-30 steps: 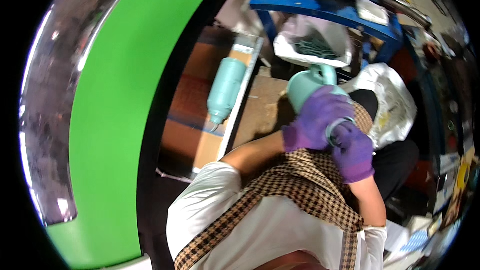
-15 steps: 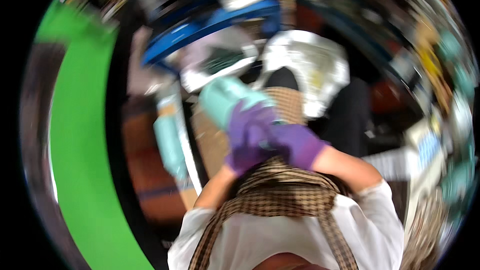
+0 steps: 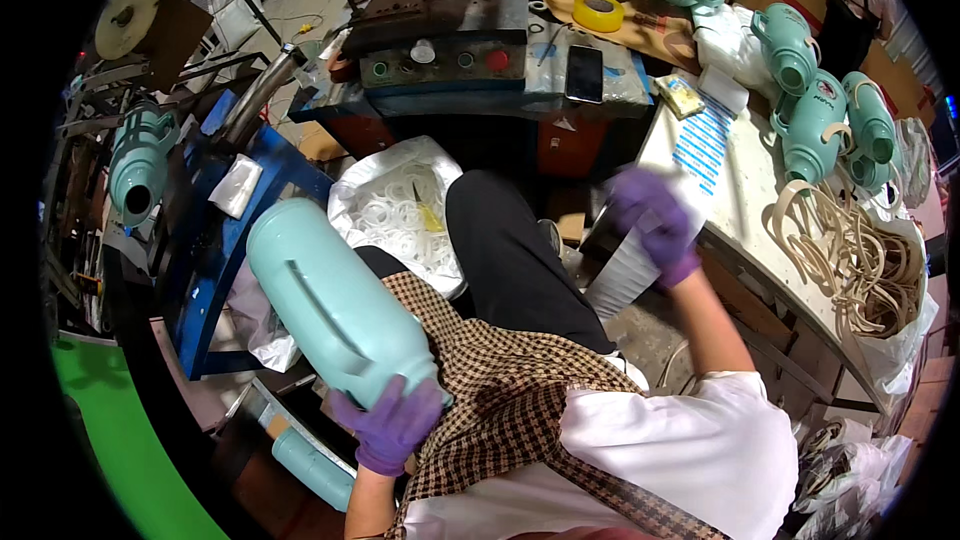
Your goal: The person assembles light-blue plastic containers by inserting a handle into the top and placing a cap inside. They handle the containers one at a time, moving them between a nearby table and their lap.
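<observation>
Flask stays in left hand, right hand now away.

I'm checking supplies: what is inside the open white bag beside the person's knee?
Pale rings lie heaped in the white bag, with a yellowish piece among them. Whatever lies beneath the top layer is covered and cannot be seen.
</observation>
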{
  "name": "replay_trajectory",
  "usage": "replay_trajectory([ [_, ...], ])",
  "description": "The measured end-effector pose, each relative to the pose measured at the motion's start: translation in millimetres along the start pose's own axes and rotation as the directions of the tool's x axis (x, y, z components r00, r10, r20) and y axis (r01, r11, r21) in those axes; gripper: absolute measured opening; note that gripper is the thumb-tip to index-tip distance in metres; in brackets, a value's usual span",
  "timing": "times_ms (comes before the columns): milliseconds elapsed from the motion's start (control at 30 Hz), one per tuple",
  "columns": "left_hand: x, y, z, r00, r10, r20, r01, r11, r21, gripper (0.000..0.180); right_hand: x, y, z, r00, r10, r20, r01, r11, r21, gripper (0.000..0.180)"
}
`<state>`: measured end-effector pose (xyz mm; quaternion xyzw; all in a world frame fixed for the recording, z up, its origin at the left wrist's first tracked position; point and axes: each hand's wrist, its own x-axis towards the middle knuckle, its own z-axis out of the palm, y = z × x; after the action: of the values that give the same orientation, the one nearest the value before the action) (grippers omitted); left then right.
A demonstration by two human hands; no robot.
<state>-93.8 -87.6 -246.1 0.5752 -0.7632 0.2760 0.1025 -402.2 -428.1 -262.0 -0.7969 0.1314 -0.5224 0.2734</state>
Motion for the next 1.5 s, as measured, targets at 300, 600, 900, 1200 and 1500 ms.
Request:
replay_trajectory([
  [300, -8, 21, 23, 0.966, 0.093, 0.24, -0.054, 0.985, -0.164, 0.024, -125, 118, -163, 0.849, 0.42, -0.321, -0.527, 0.623, -0.577, 0.015],
  [600, -19, 20, 30, 0.965, 0.198, 0.173, -0.218, 0.97, 0.109, 0.033, 14, 30, 12, 0.963, 0.264, -0.045, -0.266, 0.925, -0.272, 0.009],
  [900, -47, 17, 49, 0.855, 0.387, 0.344, -0.517, 0.592, 0.618, 0.047, 158, -21, 283, 0.601, 0.128, 0.789, -0.565, 0.767, 0.306, 0.018],
  [1200, -35, 10, 21, 0.98, 0.132, 0.148, -0.107, 0.981, -0.165, 0.044, 143, -21, 316, 0.743, -0.006, 0.669, -0.043, 0.997, 0.057, 0.03],
  [1500, -97, 27, -56, 0.724, -0.678, 0.13, 0.636, 0.582, -0.507, 0.055, 117, 3, 365, 0.808, 0.149, 0.571, -0.471, 0.745, 0.473, 0.058],
])
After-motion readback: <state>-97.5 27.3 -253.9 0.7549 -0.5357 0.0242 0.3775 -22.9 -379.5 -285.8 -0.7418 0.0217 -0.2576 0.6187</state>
